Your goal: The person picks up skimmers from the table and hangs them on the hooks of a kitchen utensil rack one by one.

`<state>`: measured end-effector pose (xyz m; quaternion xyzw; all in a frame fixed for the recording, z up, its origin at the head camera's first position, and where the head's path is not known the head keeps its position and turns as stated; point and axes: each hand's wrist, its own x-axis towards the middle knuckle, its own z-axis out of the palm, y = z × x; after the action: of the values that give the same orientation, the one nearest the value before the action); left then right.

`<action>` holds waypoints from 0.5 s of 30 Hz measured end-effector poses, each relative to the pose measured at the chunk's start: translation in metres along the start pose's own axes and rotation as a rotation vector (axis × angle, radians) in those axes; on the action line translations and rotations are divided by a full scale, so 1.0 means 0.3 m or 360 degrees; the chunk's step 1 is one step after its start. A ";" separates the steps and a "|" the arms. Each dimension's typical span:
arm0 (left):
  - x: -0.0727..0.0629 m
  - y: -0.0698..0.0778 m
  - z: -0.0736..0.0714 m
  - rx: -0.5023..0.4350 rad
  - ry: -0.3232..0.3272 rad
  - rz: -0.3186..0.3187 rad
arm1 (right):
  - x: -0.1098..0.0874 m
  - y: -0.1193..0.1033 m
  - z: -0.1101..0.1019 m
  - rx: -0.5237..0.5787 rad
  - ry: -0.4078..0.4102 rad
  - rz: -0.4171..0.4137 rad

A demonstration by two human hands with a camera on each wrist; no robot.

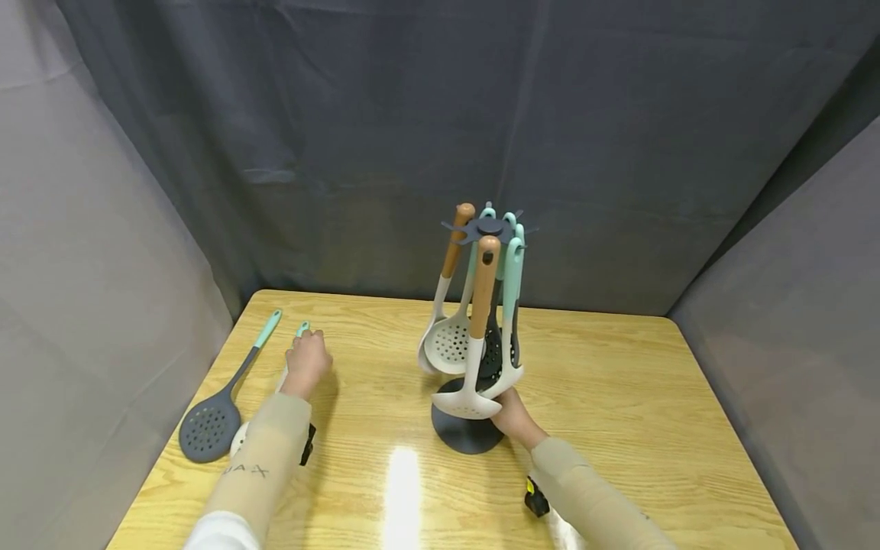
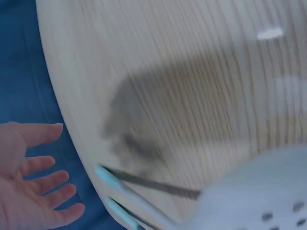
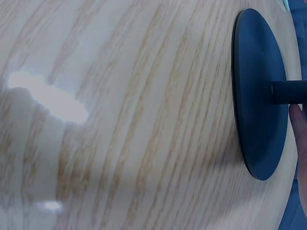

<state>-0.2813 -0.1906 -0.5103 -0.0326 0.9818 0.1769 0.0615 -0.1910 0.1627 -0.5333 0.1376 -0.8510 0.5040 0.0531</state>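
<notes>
My left hand point(image 1: 308, 362) is over the mint handle point(image 1: 303, 327) of a white skimmer on the table's left side. In the left wrist view, the fingers of the left hand point(image 2: 36, 177) are spread, apart from that handle, and the white perforated head point(image 2: 268, 191) shows close up. Beside it lies a dark grey skimmer point(image 1: 209, 428) with a mint handle. My right hand point(image 1: 516, 420) holds the post of the dark utensil stand point(image 1: 467, 435) low down; its fingers are mostly hidden. White and dark utensils, including a white skimmer point(image 1: 450, 344), hang from the stand.
The wooden table point(image 1: 605, 397) carries the stand near its middle. A dark curtain point(image 1: 357, 153) hangs behind the table's back edge, with grey cloth point(image 1: 103, 229) along the left side and more on the right. Light glares off the table's front.
</notes>
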 end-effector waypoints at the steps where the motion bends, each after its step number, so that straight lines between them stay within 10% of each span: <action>1: 0.006 -0.018 -0.004 -0.0001 -0.0009 -0.0038 | -0.001 0.002 0.001 0.0005 -0.0002 -0.0012; 15: 0.021 -0.113 0.002 -0.0153 -0.0196 -0.0333 | 0.002 0.002 -0.002 -0.0009 -0.0026 0.0014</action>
<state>-0.2847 -0.2222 -0.5233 -0.1266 0.9578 0.2179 0.1382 -0.1917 0.1634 -0.5332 0.1379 -0.8534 0.5008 0.0441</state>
